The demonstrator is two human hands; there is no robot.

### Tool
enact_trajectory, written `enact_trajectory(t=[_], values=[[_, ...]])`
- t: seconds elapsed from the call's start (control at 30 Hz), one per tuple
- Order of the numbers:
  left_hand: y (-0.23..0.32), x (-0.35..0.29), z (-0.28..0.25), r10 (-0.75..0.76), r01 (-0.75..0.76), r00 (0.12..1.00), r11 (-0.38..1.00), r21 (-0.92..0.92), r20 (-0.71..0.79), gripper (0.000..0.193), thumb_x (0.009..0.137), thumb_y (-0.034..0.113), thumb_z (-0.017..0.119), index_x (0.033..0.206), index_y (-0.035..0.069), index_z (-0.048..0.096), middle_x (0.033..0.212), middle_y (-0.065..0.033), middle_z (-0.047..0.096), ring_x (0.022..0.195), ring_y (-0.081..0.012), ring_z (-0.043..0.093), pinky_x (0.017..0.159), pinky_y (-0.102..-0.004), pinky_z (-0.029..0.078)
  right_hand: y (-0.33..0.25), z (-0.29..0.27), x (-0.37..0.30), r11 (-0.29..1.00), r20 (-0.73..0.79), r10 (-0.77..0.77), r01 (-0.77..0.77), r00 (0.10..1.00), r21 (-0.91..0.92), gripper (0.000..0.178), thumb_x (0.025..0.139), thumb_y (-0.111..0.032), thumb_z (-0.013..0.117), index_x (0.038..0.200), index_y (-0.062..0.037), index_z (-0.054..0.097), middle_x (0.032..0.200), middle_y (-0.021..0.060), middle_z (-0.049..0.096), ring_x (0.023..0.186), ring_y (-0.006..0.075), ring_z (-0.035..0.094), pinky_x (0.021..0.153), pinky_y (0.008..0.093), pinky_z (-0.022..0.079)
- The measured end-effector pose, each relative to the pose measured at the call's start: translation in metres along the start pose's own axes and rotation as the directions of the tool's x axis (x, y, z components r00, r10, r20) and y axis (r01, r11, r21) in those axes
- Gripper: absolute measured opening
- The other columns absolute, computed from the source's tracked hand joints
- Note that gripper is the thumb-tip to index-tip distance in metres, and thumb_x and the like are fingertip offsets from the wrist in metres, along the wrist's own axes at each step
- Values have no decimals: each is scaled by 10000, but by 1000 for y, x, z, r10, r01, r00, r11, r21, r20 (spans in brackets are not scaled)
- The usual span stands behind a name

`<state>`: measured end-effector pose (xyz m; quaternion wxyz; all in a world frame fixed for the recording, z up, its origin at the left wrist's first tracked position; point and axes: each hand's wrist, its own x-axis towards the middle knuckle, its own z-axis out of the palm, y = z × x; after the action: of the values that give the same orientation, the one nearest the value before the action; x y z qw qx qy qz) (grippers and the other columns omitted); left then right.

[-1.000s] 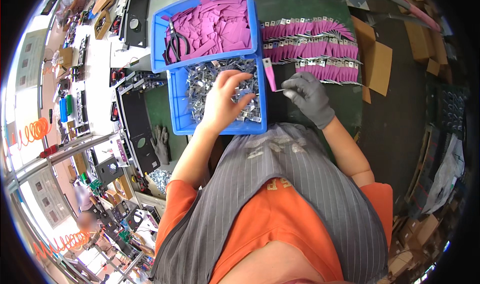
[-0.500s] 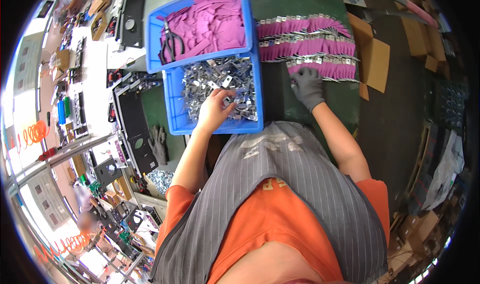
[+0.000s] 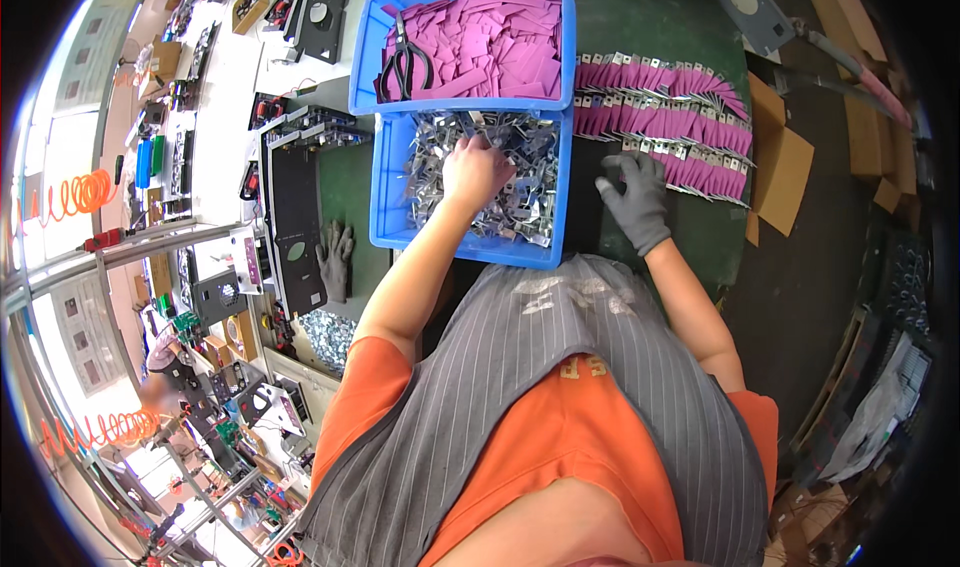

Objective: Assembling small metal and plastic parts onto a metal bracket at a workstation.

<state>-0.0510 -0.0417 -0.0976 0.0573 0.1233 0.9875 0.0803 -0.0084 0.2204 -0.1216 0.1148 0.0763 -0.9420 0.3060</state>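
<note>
My bare left hand [image 3: 474, 175] reaches into a blue bin of small bent metal brackets [image 3: 530, 207]. Its fingertips are down among the brackets, so I cannot see whether they grip one. On my right hand [image 3: 637, 202] is a grey glove. The thumb stands apart from the fingers, and nothing shows between them. This hand is beside the left end of the nearest row of purple strips [image 3: 705, 174], which have metal brackets at their ends. Two more rows of bracketed strips [image 3: 665, 117] lie behind it, packed closely and overlapping.
A second blue bin [image 3: 362, 62] behind the first holds loose purple strips [image 3: 500, 42] and black-handled scissors [image 3: 405, 62]. A spare grey glove [image 3: 335, 259] lies left of the bins, near a black panel [image 3: 297, 237]. An open cardboard box [image 3: 783, 157] is right of the rows.
The view has shifted, so the bench appears farther right. My left hand has gone deeper among the brackets. My right hand has drawn back from the nearest row, and its fingers have spread.
</note>
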Motion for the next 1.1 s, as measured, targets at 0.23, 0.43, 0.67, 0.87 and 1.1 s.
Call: enact_trajectory(t=[0.23, 0.43, 0.67, 0.87, 1.1], values=[[41, -19, -52, 5, 87, 990, 761, -643, 140, 240, 765, 271, 745, 785, 39, 685, 684, -8, 599, 578, -83, 509, 541, -259, 426, -56, -25, 14, 540, 364, -124, -245, 923, 806, 381, 813, -235, 679, 1149, -87, 576, 1021, 70, 560, 801, 161, 579, 708, 277, 489], [47, -20, -53, 59, 299, 921, 525, -797, 384, 316, 821, 307, 696, 821, -8, 671, 606, 3, 565, 556, -59, 468, 526, -250, 404, -62, -26, 13, 725, 255, -152, -68, 955, 685, 327, 827, -187, 655, 1126, -74, 588, 938, 62, 604, 813, 133, 593, 722, 260, 486], [15, 44, -119, 13, -96, 975, 925, -368, -222, 161, 812, 220, 666, 930, 116, 703, 804, -78, 674, 705, -188, 641, 651, -311, 502, -47, -27, -2, 478, 416, 24, -376, 909, 794, 263, 824, -35, 615, 1086, -37, 594, 851, 22, 577, 736, 64, 529, 686, 218, 457], [-34, 117, -99, 239, -243, 928, 970, 23, -287, 217, 773, 220, 658, 977, 153, 691, 845, -72, 679, 798, -270, 642, 736, -373, 503, -54, -32, -7, 583, 455, -118, -309, 883, 752, 279, 849, -58, 552, 1122, -31, 600, 909, 48, 596, 775, 106, 534, 729, 251, 449], [-27, 114, -104, 31, -38, 997, 994, -100, -65, 164, 767, 255, 683, 893, 160, 727, 845, -64, 696, 748, -229, 656, 707, -339, 514, -48, -33, -15, 481, 480, -41, -404, 876, 778, 264, 861, -35, 546, 1121, -18, 588, 911, 25, 602, 799, 79, 543, 725, 227, 457]])
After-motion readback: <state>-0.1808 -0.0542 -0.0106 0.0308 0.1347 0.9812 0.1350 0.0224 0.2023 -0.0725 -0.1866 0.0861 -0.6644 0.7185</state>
